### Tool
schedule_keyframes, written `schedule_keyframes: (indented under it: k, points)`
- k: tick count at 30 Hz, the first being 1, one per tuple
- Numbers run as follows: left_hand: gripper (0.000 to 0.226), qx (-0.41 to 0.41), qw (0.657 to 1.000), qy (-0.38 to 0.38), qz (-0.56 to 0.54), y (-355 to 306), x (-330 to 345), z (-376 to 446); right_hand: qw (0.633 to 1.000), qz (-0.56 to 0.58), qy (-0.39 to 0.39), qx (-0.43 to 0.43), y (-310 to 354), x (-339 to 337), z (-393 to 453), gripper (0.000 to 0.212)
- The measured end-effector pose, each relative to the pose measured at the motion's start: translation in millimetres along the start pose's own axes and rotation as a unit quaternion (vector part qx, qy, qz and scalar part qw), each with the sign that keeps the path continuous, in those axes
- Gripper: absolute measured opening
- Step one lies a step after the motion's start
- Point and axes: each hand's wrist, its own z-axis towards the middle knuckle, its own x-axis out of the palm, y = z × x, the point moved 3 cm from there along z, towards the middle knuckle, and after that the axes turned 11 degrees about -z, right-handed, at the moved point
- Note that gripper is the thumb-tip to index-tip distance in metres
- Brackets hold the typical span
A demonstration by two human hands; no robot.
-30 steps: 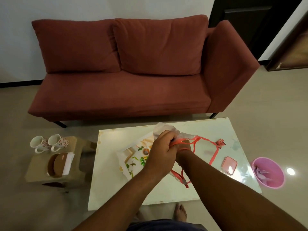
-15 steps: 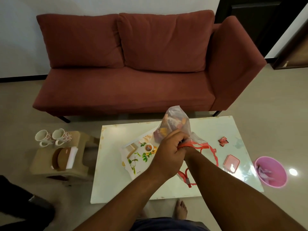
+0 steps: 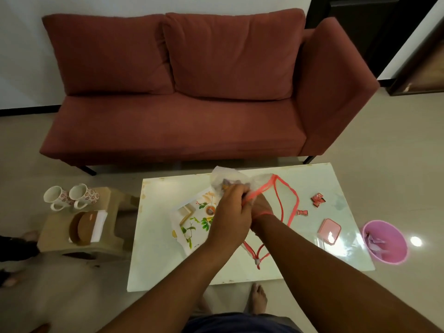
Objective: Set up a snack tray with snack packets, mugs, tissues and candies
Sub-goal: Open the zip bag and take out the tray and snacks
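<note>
Both my hands meet over the white table (image 3: pixel 312 258). My left hand (image 3: pixel 230 212) is closed on a clear plastic bag (image 3: pixel 228 176) with a red-pink zip edge (image 3: pixel 288 200); colourful snack packets show through it. My right hand (image 3: pixel 260 207) lies partly behind the left and grips the same bag by its red edge. Under the bag lies a white tray (image 3: pixel 189 219) with a leaf and cup print. Small red candies (image 3: pixel 317 200) lie on the table to the right. Two floral mugs (image 3: pixel 72 197) and a tissue holder (image 3: pixel 87 225) stand on a low stool.
A pink flat case (image 3: pixel 329 231) lies near the table's right edge. A pink bin (image 3: pixel 384 241) stands on the floor beyond it. A red sofa (image 3: pixel 192 92) runs behind the table. The beige stool (image 3: pixel 55 236) is left of the table. Another person's feet show at far left.
The bag was lifted upright half a second ago and is now lowered and crumpled against the table. A second red candy now lies on the table. The camera has shifted.
</note>
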Motion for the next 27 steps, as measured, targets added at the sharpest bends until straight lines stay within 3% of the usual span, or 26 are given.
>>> schedule_keyframes:
  k: [4,11,15,18,22,27]
  points:
    - [0.015,-0.017,0.996,-0.067,0.052,16,-4,10,0.994,-0.108,-0.026,0.006,-2,21,1,0.03]
    - [0.019,-0.026,0.991,-0.062,0.118,36,-8,12,0.991,-0.129,-0.011,0.028,-7,19,-11,0.026]
    - [0.026,-0.021,0.977,-0.024,0.213,47,-4,12,0.995,-0.085,0.025,0.048,-6,18,-18,0.022]
    - [0.031,0.003,0.965,0.017,0.26,57,-2,12,0.998,0.01,-0.006,0.069,-12,8,-14,0.013]
    - [0.031,-0.018,0.959,0.021,0.283,70,-5,15,0.997,0.044,0.017,0.061,-14,5,-17,0.032]
    - [0.014,-0.036,0.971,-0.024,0.234,66,-6,30,0.984,-0.151,0.099,-0.002,5,26,-39,0.028]
